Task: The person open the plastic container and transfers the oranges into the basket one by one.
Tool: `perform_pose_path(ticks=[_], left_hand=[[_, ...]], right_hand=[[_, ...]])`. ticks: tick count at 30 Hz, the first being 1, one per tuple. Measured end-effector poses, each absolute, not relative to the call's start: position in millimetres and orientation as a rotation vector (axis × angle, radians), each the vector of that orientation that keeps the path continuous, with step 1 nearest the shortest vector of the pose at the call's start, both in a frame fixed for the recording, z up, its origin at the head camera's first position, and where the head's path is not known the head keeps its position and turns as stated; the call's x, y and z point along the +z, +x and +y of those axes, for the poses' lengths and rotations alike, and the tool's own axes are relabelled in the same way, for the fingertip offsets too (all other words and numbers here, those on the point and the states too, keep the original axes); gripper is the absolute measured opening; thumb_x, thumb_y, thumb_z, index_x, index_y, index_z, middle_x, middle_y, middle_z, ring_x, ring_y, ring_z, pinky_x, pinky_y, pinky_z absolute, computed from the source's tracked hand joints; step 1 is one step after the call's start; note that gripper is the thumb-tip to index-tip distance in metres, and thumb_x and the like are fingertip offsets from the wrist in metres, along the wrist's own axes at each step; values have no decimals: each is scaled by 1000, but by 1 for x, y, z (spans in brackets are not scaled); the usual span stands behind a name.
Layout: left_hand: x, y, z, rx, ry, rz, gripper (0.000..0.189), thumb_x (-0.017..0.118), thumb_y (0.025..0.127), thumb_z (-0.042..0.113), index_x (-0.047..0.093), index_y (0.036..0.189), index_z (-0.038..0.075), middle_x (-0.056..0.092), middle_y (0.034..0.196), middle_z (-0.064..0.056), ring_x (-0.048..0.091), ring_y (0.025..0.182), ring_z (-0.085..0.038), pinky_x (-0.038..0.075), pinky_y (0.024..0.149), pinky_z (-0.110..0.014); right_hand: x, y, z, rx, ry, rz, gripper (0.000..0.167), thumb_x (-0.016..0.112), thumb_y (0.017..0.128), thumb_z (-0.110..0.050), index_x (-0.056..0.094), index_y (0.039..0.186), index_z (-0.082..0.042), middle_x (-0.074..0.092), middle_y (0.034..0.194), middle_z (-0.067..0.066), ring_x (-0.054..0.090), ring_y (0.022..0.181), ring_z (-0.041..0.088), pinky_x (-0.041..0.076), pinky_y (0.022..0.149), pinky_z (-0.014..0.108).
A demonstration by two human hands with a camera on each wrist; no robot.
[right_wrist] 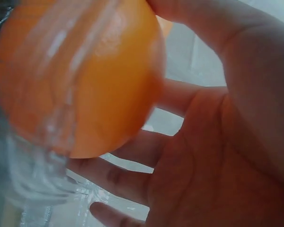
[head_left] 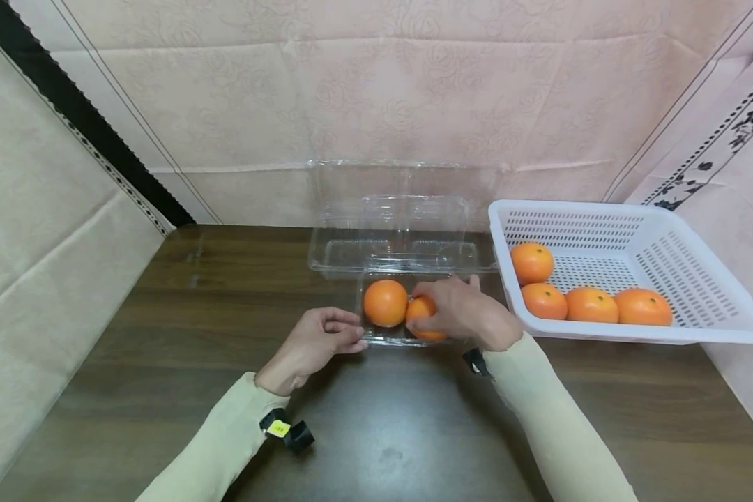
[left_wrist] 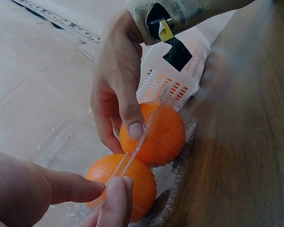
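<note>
A clear plastic clamshell box (head_left: 376,341) lies on the table with its lid (head_left: 408,209) raised behind it. One orange (head_left: 385,303) sits in the left of the box. My right hand (head_left: 461,310) grips a second orange (head_left: 424,318) in the box's right side; in the right wrist view its fingers curl behind that orange (right_wrist: 109,85). At the box's front left corner is my left hand (head_left: 320,341). The left wrist view shows its thumb and finger pinching the clear rim (left_wrist: 118,172) beside the nearer orange (left_wrist: 132,189).
A white perforated basket (head_left: 721,293) stands on the right, close to the box, with several oranges (head_left: 592,305) along its near and left sides. The brown wooden table (head_left: 226,390) meets a cloth-covered wall (head_left: 257,104) at the back.
</note>
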State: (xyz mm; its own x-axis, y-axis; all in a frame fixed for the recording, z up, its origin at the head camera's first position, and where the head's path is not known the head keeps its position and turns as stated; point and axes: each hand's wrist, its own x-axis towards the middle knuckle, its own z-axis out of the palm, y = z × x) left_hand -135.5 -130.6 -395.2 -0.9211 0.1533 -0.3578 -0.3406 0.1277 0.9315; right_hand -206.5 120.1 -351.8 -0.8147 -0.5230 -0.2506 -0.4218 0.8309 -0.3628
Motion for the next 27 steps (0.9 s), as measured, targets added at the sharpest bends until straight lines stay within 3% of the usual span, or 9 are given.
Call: perform_pose_path(ticks=[5,11,16,19,22,27], left_hand=[[-395,-135,-129,1852,-185,2054,33,66,98,6,59,130,-2,72,110,-18,76,97,-26,61,97,-42],[-395,-134,-130,1868,-172,2054,33,66,98,5,59,130,-3,72,111,-20,76,96,-25,61,97,-42],[-395,-133,-131,1873,-170,2049,33,65,98,4,59,129,-4,72,110,-19,76,98,-26,61,97,-42],[-394,-133,-131,1885,-165,2044,33,65,99,4,59,129,-4,72,110,-18,76,99,-27,60,97,-42],[-394,-133,-131,1896,-163,2041,32,65,99,4,59,129,-5,71,109,-18,76,99,-27,60,98,-42],[-396,-133,-130,1909,-172,2033,32,65,99,4,60,129,-5,70,110,-19,76,98,-25,60,97,-42]], right_hand=[[-352,-208,120,-397,-660,2695,51,78,86,-47,67,124,-14,72,99,-1,58,96,23,38,95,48],[-346,-206,121,-380,-589,2705,50,81,83,-46,68,115,-11,67,86,0,56,88,23,36,93,43],[-341,-203,122,-414,-545,2691,52,82,83,-42,68,123,-12,68,98,1,54,99,27,47,88,40],[-337,-201,124,-441,-536,2674,49,80,84,-41,68,122,-13,67,98,3,57,95,26,52,76,36],[-334,-200,127,-460,-553,2651,48,77,87,-39,67,125,-12,69,104,3,60,90,22,55,73,33],[-333,-200,132,-497,-556,2593,49,77,91,-32,65,134,-13,68,114,4,61,94,22,56,76,32]])
